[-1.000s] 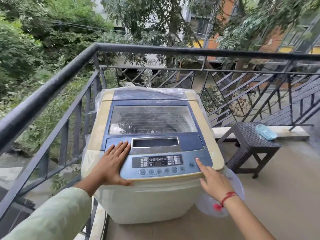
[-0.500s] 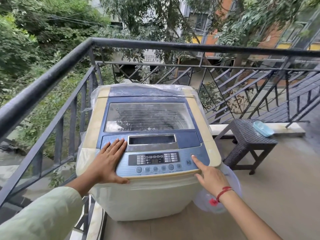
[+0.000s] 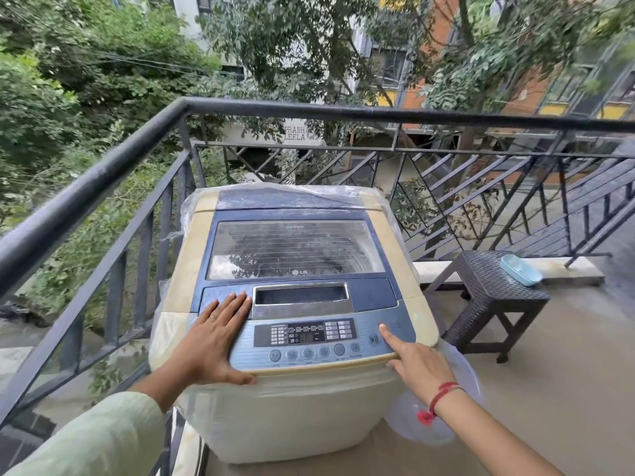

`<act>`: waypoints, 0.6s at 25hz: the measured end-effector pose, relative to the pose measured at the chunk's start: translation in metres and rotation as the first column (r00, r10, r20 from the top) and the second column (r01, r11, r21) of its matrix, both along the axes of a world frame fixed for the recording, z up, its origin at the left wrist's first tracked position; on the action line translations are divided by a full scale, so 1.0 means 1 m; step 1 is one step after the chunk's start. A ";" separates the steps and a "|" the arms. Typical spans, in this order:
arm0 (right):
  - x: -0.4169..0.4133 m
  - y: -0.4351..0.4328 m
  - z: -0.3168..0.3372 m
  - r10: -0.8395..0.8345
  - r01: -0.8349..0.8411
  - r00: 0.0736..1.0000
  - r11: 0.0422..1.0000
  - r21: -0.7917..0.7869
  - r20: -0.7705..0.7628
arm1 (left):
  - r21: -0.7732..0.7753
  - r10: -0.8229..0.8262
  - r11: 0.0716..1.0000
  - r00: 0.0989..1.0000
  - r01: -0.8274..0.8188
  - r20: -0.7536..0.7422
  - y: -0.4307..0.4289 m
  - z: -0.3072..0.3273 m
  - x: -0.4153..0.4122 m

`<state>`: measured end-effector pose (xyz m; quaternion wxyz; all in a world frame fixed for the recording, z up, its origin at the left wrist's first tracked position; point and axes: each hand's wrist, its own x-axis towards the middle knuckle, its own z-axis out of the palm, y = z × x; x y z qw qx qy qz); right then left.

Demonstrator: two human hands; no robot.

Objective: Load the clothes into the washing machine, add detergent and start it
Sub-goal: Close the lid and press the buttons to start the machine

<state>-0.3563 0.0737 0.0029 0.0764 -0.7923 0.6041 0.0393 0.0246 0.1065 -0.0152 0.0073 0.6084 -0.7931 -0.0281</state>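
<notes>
A cream and blue top-loading washing machine (image 3: 395, 242) stands in the balcony corner, wrapped in clear plastic, its glass lid (image 3: 295, 249) closed. My left hand (image 3: 216, 338) lies flat, fingers together, on the left of the control panel (image 3: 305, 334). My right hand (image 3: 415, 359) points its index finger at the panel's right end, the tip touching just right of the start/pause button (image 3: 374, 339). The display shows dim digits. No clothes or detergent are in sight.
A black metal railing (image 3: 103, 173) runs close along the left and behind the machine. A dark wicker stool (image 3: 498, 293) stands to the right with a light blue dish (image 3: 520, 269) on it. A clear plastic basin (image 3: 457, 389) sits behind my right wrist. Concrete floor spreads right.
The camera tilted up, so the machine sits lower in view. Both hands stay on the panel; the right index finger rests at about the same spot by the start button.
</notes>
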 end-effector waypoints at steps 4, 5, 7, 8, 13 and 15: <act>0.001 0.006 0.003 -0.072 0.071 0.994 0.997 0.012 0.078 | 0.016 0.009 1.000 1.000 -0.010 0.004 0.001 0.000 0.000; 0.001 0.009 0.002 -0.074 0.073 0.994 0.997 0.011 0.086 | 0.016 0.005 1.000 1.000 -0.005 0.008 0.001 0.000 0.000; 0.003 0.018 -0.002 -0.081 0.084 0.984 0.996 -0.013 0.157 | 0.014 0.006 1.000 1.000 -0.006 0.014 0.002 0.000 0.000; 0.005 0.024 -0.003 -0.083 0.089 0.973 0.996 -0.019 0.214 | 0.014 0.010 1.000 1.000 -0.010 0.012 0.002 0.000 0.000; 0.046 0.055 0.005 0.031 -0.034 0.922 0.999 0.001 0.386 | -0.003 -0.004 1.000 1.000 0.004 0.016 -0.001 0.000 0.000; 0.066 0.060 -0.001 0.115 -0.121 0.909 0.993 -0.011 0.401 | -0.007 -0.011 1.000 1.000 0.011 0.024 -0.002 0.001 -0.001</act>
